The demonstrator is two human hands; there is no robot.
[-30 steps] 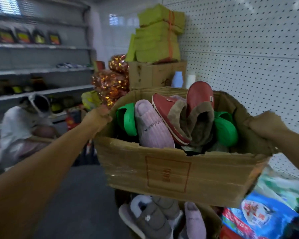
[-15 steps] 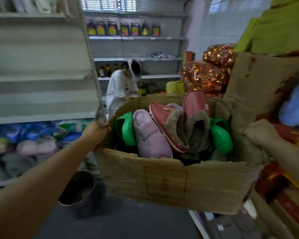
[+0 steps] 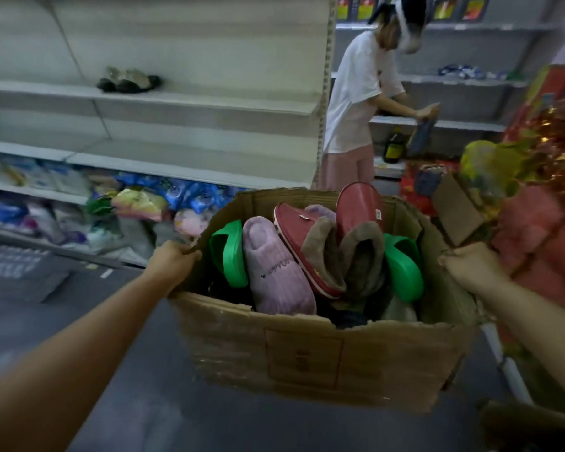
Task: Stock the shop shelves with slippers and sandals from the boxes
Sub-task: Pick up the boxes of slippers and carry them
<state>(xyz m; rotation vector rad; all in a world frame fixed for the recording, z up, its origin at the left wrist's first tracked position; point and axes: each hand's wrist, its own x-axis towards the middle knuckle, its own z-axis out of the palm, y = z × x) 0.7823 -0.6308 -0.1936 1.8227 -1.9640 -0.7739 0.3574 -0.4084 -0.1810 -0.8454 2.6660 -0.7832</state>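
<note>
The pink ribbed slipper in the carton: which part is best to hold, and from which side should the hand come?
Probably from above, pinching the rounded toe end of the pink ribbed slipper. It stands on end between a green sandal and a red slipper, so its sides are blocked and only the top is free. Both the left hand and the right hand grip the cardboard box, so one must let go first.

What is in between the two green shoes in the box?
In the head view, between the green sandals stand a pink fuzzy slipper and red-soled, brown-lined slippers.
</note>
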